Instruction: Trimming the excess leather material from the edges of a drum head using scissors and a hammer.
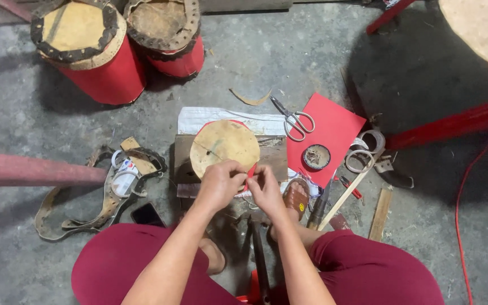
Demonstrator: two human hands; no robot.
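Note:
A small drum with a round tan hide top (225,144) and a red side stands on a wooden board (272,153) in front of me. My left hand (219,182) grips the drum's near edge, fingers curled over the hide. My right hand (265,185) sits right beside it, fingertips pinching the red side strip at the same near rim. What lies between the two hands is hidden by the fingers.
Scissors (292,118) lie on a red sheet (326,135) to the right, with a small round tin (316,156), tape rolls (365,150) and a wooden stick (347,195). Two red drums (94,48) stand at the back left. Leather scraps (105,192) and a phone (148,214) lie left.

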